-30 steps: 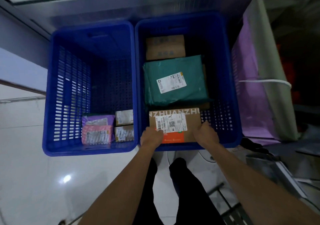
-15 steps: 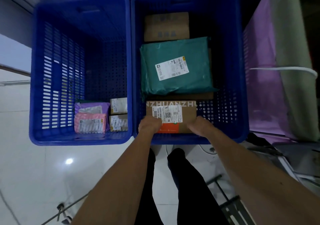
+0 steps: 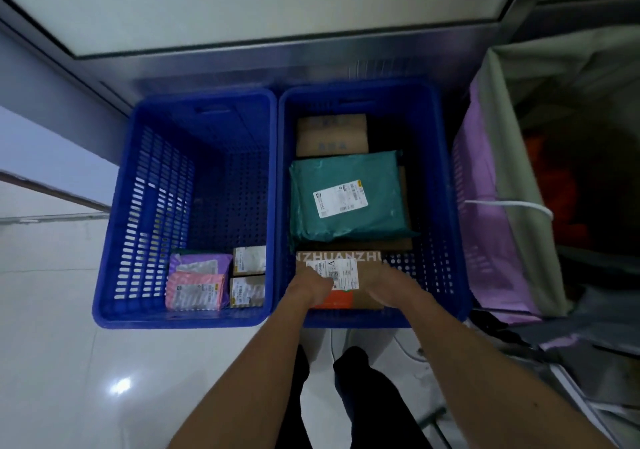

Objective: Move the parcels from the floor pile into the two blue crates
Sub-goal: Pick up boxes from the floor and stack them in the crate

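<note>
Pale tiled floor [image 3: 52,344] beneath the left crate [image 3: 149,206] and right crate [image 3: 436,178]. Left hand [image 3: 308,287] and right hand [image 3: 388,286] gripped the cardboard parcel [image 3: 367,268] by its side edges, low against the right crate's near wall. Risk: released tilted, it could lean on the green mailer [image 3: 346,196] or trap fingers.

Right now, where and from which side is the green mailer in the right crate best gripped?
Probably by its right edge, fingers coming down on the right. The green mailer lies flat on cardboard; that side faces a gap to the right crate wall, its left edge hugs the other wall, and the brown box crowds its near edge.
</note>
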`<state>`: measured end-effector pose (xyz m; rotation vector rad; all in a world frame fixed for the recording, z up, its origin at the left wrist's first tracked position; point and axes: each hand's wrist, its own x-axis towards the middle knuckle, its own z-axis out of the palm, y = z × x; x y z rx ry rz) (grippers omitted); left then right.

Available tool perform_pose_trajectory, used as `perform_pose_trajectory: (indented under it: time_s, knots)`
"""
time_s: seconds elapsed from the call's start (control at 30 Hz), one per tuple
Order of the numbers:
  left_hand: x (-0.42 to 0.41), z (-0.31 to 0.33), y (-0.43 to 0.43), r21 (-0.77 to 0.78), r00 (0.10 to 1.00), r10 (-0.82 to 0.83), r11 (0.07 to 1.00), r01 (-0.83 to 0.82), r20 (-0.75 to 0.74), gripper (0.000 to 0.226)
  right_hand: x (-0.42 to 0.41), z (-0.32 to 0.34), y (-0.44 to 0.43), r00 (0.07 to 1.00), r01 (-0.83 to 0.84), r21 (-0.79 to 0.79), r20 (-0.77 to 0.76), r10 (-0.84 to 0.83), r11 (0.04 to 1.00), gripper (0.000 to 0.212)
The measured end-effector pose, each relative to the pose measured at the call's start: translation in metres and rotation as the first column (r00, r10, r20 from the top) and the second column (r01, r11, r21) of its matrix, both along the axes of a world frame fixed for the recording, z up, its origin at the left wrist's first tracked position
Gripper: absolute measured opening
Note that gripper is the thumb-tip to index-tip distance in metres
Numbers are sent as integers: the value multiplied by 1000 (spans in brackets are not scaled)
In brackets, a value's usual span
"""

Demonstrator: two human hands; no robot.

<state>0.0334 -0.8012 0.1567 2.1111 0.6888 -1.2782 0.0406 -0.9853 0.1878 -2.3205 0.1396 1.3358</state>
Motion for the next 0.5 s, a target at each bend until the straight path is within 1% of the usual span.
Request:
perform_pose_trajectory:
  time_s: [0.07,0.1,0.13,0.2,0.33,0.43,0.5]
  knots:
    - [11,15,3,-13,998,-46,999,47,35,72,1,20,-2,999,29,-23,32,-28,999,23]
    - [14,24,4,-24,997,-59,998,60,57,69,1,29,-2,998,52,-38,49,-50,998,24]
    - [17,38,4,-37,995,-56,998,59,78,60,0,36,-3,996,70,-53,61,-67,996,30]
    - [16,71,1,-63,990,-40,997,49,133,27,-3,54,-4,994,86,-59,80,-81,995,39]
    - [5,112,2,-58,980,-26,998,39,199,25,-10,94,3,994,-8,-54,109,14,998,38]
    - [-6,129,12,24,969,11,1000,-17,246,26,-11,116,14,985,-94,-62,138,102,994,36]
    - [-12,134,25,33,966,57,997,-67,251,29,-11,125,22,977,-151,-72,139,160,986,33]
